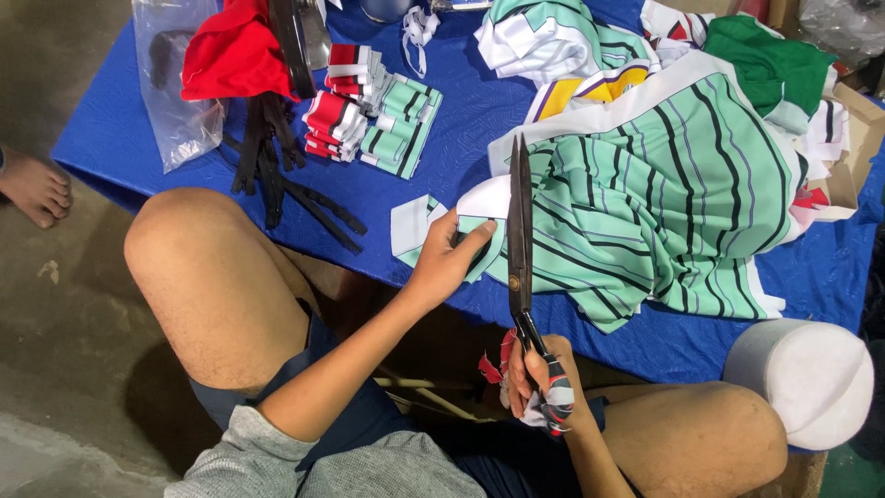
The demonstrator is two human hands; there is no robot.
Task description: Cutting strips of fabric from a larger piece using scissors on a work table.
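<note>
Collar stacks (373,120) beside black strips (277,175)

clear plastic bag (171,83) top left, cardboard box (853,138) far right

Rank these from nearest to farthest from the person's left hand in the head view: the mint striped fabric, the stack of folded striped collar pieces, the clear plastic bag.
1. Mint striped fabric: under the left hand, touching it.
2. Stack of folded striped collar pieces: further up the blue table, slightly left.
3. Clear plastic bag: far upper left, at the table's edge.
</note>
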